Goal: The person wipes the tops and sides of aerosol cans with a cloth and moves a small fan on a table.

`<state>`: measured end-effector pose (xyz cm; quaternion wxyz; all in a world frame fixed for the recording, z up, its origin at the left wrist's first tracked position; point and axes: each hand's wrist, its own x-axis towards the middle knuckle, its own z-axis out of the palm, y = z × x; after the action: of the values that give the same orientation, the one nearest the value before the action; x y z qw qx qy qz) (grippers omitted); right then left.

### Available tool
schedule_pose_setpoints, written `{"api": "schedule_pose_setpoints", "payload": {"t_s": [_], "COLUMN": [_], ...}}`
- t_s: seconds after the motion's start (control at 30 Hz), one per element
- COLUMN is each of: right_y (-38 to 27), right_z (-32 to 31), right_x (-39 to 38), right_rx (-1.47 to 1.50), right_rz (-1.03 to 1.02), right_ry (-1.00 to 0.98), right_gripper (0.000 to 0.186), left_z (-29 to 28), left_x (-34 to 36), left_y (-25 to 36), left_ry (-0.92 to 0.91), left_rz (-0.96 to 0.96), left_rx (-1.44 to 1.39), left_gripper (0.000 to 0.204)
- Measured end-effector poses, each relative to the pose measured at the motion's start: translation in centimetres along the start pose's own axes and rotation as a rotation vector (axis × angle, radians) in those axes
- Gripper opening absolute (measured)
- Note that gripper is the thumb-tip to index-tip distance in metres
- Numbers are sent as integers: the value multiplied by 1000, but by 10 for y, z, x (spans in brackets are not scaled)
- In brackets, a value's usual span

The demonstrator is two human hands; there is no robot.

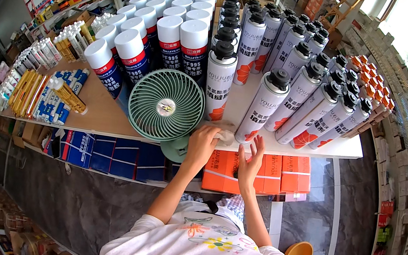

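Observation:
My left hand (203, 142) is closed on a crumpled whitish cloth (224, 132), pressed to the white tabletop near its front edge. Just right of it, my right hand (249, 168) has its fingers apart and holds nothing. Its fingertips are close to the base of a white-and-orange spray can (263, 106) with a black cap; whether they touch it I cannot tell. Another such can (219, 81) stands behind the cloth. To the left of my left hand is a green desk fan (166, 106), its round grille facing up.
Dark blue cans with white caps (192, 44) stand in rows behind the fan. More black-capped cans (319, 114) fill the right side, beside orange-capped tubes (373, 85). Sealant tubes (63, 96) lie at left. Orange boxes (220, 176) sit under the table; a yellow bucket (299, 253) is on the floor.

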<state>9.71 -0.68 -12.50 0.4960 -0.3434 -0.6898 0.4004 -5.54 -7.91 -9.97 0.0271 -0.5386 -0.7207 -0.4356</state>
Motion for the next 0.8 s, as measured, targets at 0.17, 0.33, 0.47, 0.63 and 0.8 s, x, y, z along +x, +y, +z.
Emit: {"api": "schedule_pose_setpoints", "payload": {"t_s": [0.17,0.33,0.47,0.63,0.8], "right_y": [5,10,0,-17,-25], "right_z": [10,17,16,7,-1], "right_x": [-22,-31,-29,-26,-19], "right_rx": [38,214,365,281,311], "right_rz": [73,147,187,287,308], "right_ry": [-80,-117,-140,-142,-202], "right_gripper": [71,64,34,27,30], "left_z": [5,-4,-7,-17,-31], "left_x": [-5,-13,-22,-21,-25], "left_y": [-6,3,11,9,9], "left_ry": [94,142,-55,-54,-351], "left_rz": [-75,-158,-303,-254,-489], "left_rx": [-112,-350,-769,-876,-1043], "left_gripper": [28,31,34,47,49]}}
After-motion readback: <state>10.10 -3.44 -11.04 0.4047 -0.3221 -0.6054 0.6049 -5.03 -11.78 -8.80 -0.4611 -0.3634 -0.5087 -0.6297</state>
